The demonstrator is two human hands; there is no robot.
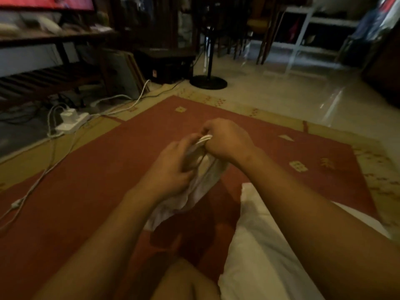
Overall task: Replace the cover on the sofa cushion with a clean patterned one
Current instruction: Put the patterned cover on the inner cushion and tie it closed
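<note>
The bunched cover (203, 185), gripped by left hand (171, 169) and right hand (225, 141) at eleven o'clock of the cushion (259, 256), could be torn if overpulled.

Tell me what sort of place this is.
Probably a home living room: a red patterned rug on a glossy tiled floor, a lit screen on a low wooden stand, and a pedestal fan's base. The left hand and right hand grip a pale fabric cover.

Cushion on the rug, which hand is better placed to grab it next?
Probably the right hand: the cushion lies just below that forearm. The left hand would have to cross over. Both now grip the cover.
</note>
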